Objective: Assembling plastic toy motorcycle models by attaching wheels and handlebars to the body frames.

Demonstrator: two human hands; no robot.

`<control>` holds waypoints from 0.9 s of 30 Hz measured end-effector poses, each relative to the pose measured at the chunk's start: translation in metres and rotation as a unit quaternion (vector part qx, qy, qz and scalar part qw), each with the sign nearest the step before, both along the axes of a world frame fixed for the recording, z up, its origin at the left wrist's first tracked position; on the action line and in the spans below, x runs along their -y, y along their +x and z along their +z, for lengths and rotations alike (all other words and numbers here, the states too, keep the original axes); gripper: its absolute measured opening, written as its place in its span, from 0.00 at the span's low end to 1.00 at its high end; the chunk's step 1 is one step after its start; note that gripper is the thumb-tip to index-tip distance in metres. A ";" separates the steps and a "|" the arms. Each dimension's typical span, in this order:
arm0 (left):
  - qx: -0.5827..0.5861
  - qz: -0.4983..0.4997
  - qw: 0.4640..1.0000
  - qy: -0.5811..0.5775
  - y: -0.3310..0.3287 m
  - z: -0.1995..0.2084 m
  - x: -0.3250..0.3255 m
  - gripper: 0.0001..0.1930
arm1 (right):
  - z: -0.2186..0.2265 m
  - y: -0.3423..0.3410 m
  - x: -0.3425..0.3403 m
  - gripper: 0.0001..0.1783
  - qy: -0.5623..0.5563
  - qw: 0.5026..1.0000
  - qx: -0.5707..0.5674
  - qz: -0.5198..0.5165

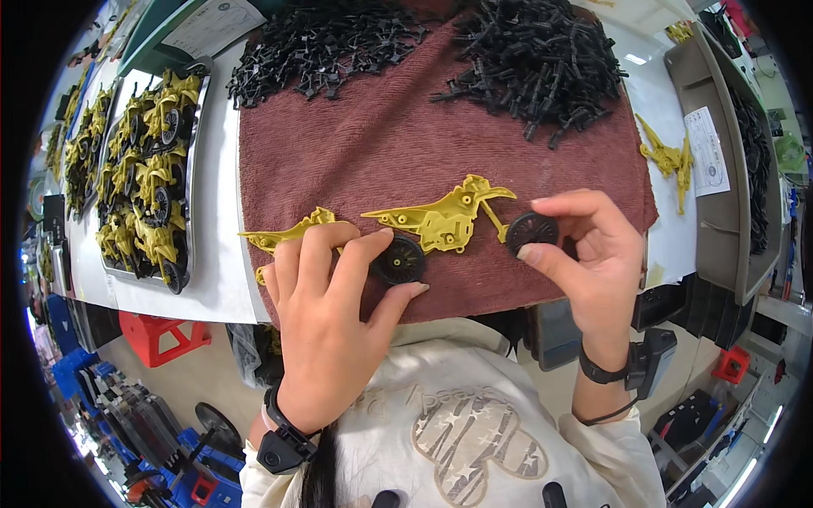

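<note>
A yellow toy motorbike body half (445, 224) lies flat on the brown-red cloth (339, 157), its inner side with pegs facing up. My right hand (601, 254) pinches a black toy wheel (533, 233) between thumb and index finger, at the end of the yellow front fork. The thumb and index finger of my left hand (326, 313) close round the rim of another black toy wheel (398, 259) at the rear of the body. A second yellow body half (288, 233) lies to the left, partly hidden under my left fingers.
Two heaps of small black parts, a left one (326, 55) and a right one (538, 63), lie at the cloth's far edge. A metal tray (196, 127) of yellow toy motorbikes stands left. Yellow pieces (669, 157) and a grey bin (711, 161) are on the right.
</note>
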State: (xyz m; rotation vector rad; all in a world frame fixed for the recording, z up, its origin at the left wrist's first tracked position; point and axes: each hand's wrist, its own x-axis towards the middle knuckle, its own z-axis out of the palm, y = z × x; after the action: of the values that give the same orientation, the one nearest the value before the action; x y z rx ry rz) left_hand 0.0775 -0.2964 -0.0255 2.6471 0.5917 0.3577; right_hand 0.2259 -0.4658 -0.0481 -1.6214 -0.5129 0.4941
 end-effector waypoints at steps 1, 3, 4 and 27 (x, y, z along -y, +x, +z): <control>-0.004 0.000 1.000 -0.003 0.001 0.000 0.000 0.24 | -0.002 0.001 -0.002 0.20 -0.004 0.999 0.030 0.011; -0.009 0.001 1.000 -0.007 0.002 -0.001 -0.001 0.24 | -0.003 0.001 -0.007 0.19 -0.038 0.995 0.088 0.030; -0.012 0.003 1.000 -0.005 0.001 -0.001 -0.001 0.24 | -0.003 0.001 -0.009 0.19 -0.037 0.995 0.088 0.031; 0.033 -0.045 0.998 -0.022 0.003 0.031 -0.003 0.18 | 0.067 0.199 0.260 0.47 -0.523 0.833 0.173 0.052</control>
State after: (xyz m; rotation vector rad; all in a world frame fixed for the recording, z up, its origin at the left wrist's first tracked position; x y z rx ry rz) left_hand 0.0806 -0.2930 0.0050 2.5981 0.4535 0.3993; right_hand 0.4247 -0.7255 0.0192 -2.7908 -0.6495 0.6110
